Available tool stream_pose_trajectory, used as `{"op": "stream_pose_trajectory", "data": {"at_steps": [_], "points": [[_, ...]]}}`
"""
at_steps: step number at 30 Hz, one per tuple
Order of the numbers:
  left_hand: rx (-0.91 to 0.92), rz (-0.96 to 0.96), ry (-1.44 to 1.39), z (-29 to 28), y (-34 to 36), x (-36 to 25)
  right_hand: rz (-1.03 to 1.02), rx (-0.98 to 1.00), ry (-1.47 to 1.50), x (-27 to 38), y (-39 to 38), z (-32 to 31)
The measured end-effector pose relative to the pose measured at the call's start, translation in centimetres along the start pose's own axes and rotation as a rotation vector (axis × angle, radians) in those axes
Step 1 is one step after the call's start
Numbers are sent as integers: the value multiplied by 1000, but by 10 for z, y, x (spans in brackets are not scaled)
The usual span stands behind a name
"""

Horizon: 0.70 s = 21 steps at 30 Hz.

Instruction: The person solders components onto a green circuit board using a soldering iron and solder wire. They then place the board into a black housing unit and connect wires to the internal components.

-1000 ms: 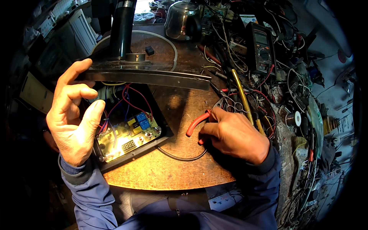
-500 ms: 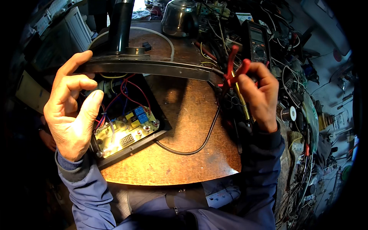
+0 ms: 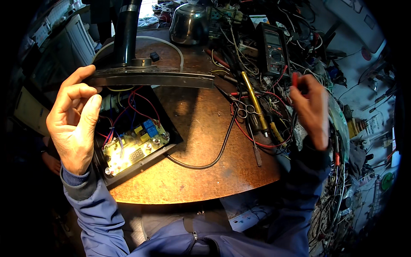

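My left hand (image 3: 75, 124) is at the left end of a black-rimmed panel (image 3: 158, 80), index finger over its edge and the other fingers curled below. The panel stands over an open black case (image 3: 158, 150) that holds a lit circuit board (image 3: 128, 156) with a digit display, blue relays (image 3: 150, 128) and red and blue wires. To the right, my right hand (image 3: 312, 107) is raised, slightly blurred, closed on red-handled pliers (image 3: 295, 80), mostly hidden by the fingers. Below and left of it lie scissors (image 3: 247, 110) and a brass-coloured rod-like tool (image 3: 251, 96) on the table.
A black multimeter (image 3: 273, 49) stands at the back right among tangled leads. A black cable (image 3: 199, 167) curves from the case across the wooden table (image 3: 209, 184). Behind the panel are a dark pole (image 3: 126, 36) and a shiny metal kettle (image 3: 188, 25). A screwdriver-like tool (image 3: 257, 154) lies near the right edge.
My right hand has moved right with the pliers, away from the panel's right end, uncovering the scissors and brass-coloured tool. My left hand stays at the panel. The whole view has shifted slightly.
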<state>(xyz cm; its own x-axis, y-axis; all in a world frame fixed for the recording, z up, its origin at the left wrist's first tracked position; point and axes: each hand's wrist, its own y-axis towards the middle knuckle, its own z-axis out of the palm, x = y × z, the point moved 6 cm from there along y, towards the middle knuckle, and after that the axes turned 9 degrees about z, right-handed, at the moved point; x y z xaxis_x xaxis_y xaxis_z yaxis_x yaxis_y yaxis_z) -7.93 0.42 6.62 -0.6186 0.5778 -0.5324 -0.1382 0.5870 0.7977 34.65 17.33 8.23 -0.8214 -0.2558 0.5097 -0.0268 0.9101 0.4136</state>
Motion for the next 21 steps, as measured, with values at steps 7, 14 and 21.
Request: {"op": "stream_pose_trajectory", "data": {"at_steps": [7, 14, 21], "points": [[-39, -46, -29, -2, -1, 3, -220, 43, -246, 10, -21, 51], [-57, -24, -11, -4, -2, 6, -350, 229, -250, 46, -43, 98], [-32, -42, 35, -6, -4, 3, -157, 190, -297, 25, -33, 104]]}}
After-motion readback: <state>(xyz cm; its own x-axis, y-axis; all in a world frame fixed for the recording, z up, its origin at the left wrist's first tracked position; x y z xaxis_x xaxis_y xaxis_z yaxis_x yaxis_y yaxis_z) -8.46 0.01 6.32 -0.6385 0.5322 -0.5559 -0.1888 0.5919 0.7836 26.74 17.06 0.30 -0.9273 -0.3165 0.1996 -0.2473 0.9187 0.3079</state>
